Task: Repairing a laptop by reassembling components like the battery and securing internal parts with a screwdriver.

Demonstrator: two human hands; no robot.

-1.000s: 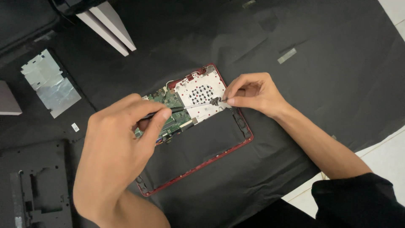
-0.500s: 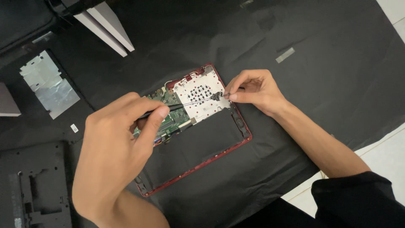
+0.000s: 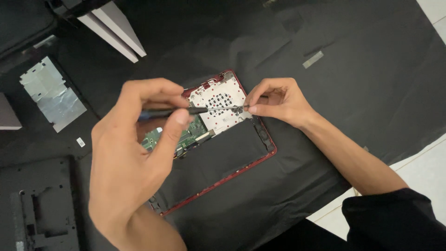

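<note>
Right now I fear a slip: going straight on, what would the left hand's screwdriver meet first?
Probably the right hand, whose fingertips pinch at the screwdriver tip; depth is unclear.

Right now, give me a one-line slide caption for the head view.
Left hand holds a screwdriver over a red-framed opened laptop chassis; right hand pinches its tip.

The screwdriver is being raised and levelled by the left hand, its tip being brought to the right hand.
</note>
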